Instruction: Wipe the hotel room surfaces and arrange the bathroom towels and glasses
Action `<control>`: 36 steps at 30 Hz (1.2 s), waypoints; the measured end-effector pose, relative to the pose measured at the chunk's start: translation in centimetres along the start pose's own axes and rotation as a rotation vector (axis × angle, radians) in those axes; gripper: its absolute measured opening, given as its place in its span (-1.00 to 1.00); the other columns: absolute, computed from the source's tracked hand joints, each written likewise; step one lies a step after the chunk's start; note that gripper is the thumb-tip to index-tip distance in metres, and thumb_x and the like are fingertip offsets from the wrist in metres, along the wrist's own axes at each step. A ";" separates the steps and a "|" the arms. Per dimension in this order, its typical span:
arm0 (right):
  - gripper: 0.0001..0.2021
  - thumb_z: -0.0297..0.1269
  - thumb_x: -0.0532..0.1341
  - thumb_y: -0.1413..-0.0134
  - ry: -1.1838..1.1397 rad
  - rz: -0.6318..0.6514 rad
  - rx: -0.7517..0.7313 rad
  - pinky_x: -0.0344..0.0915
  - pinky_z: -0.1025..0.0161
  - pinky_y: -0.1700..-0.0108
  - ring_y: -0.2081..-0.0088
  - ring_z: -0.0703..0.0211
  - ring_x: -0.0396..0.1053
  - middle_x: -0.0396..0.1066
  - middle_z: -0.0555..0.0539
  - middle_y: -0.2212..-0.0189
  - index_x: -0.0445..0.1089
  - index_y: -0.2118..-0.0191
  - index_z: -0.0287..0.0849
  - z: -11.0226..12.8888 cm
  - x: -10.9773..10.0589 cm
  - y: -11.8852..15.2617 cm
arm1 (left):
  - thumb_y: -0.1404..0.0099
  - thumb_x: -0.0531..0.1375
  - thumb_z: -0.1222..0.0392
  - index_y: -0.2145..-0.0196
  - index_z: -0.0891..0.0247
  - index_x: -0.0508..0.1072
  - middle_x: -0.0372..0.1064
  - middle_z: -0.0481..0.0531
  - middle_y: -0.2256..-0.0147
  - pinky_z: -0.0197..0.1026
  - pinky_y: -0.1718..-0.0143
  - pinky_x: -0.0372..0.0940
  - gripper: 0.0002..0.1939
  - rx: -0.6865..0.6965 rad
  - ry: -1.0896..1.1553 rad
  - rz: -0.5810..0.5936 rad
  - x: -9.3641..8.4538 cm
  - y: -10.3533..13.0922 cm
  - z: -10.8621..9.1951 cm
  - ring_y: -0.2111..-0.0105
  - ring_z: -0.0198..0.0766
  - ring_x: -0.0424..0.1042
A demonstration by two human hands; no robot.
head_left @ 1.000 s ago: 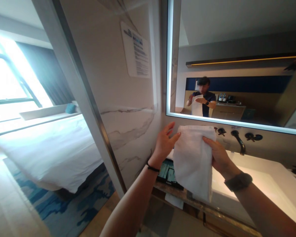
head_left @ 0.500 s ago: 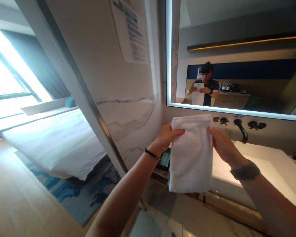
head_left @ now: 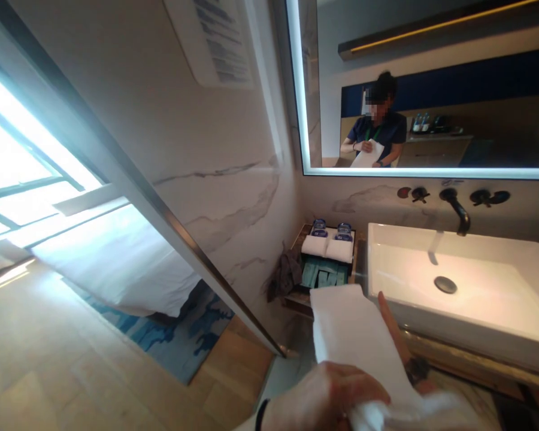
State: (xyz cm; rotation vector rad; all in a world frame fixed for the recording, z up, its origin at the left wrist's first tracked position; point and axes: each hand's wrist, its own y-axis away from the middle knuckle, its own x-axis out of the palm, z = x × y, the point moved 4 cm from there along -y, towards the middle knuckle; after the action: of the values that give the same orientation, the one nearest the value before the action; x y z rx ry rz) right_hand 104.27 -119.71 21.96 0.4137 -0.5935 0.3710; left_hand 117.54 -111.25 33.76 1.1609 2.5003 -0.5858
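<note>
A folded white towel (head_left: 357, 329) hangs in front of me, tilted, its near end bunched and blurred at the lower edge of the view. My left hand (head_left: 327, 389) lies across the lower part of the towel, fingers curled over the cloth and partly smeared by motion. Behind the towel's right edge, my right hand (head_left: 394, 329) holds it from beneath. One finger of that hand sticks out along the edge; the others are hidden by the cloth. Beyond the towel stands a tray (head_left: 353, 254) with two rolled white cloths (head_left: 327, 246), upturned glasses and teal packets (head_left: 324, 275).
To the right is a white basin (head_left: 476, 287) below a black wall tap (head_left: 458, 212). A lit mirror (head_left: 431, 170) hangs above and reflects a person. Dark grey cloth (head_left: 288, 270) hangs beside the tray. A metal-edged partition (head_left: 179, 227) separates off a bed (head_left: 130, 263).
The towel has come down and tilted from upright. My left hand has shifted from its upper left edge to its lower part; the right has moved lower behind it. The tray now shows.
</note>
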 end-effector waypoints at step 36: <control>-0.46 -0.22 0.23 0.18 -0.324 -0.025 0.156 0.32 -0.01 -0.05 0.12 -0.03 0.44 0.49 -0.25 0.18 0.39 0.00 -0.32 -1.9 -0.5 2.0 | -0.34 0.11 0.15 -0.25 0.31 0.12 0.07 0.22 -0.27 0.17 -0.29 -0.05 -0.43 0.078 -1.250 -0.230 0.5 1.9 4.1 -0.31 0.04 -0.06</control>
State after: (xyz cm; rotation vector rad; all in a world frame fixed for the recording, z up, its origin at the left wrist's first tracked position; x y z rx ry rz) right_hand 103.88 -117.15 20.75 0.6374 -0.8774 0.3296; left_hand 119.17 -111.85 29.53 0.2758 1.4961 -1.0445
